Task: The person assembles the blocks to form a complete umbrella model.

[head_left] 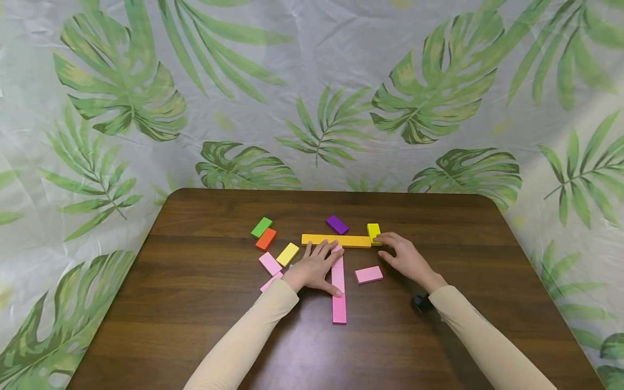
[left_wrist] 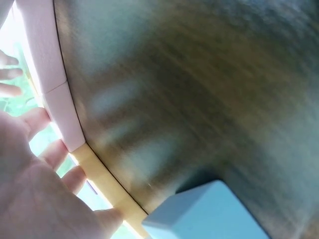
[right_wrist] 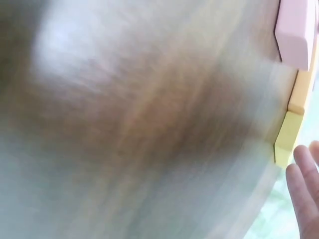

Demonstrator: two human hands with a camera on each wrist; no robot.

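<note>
My left hand point(head_left: 312, 271) lies with spread fingers over the upper part of a pink row of blocks point(head_left: 338, 309). Its fingertips reach the orange row point(head_left: 317, 239), which runs crosswise at the pink row's far end. In the left wrist view, the fingers point(left_wrist: 54, 154) rest along both rows. A bright yellow block point(head_left: 373, 230) stands against the orange row's right end. Beside it is my right hand point(head_left: 409, 262), its fingertips at the block's near right side. The right wrist view shows extended fingers point(right_wrist: 304, 191) close to the yellow block point(right_wrist: 288, 134).
A loose pink block point(head_left: 369, 274) lies right of the pink row. Beyond the orange row is a purple block point(head_left: 337, 224). Left are green point(head_left: 261, 227), red-orange point(head_left: 266, 239), pale yellow point(head_left: 287, 254) and pink blocks point(head_left: 270, 264). A blue block point(left_wrist: 204, 214) is mostly hidden behind my left wrist.
</note>
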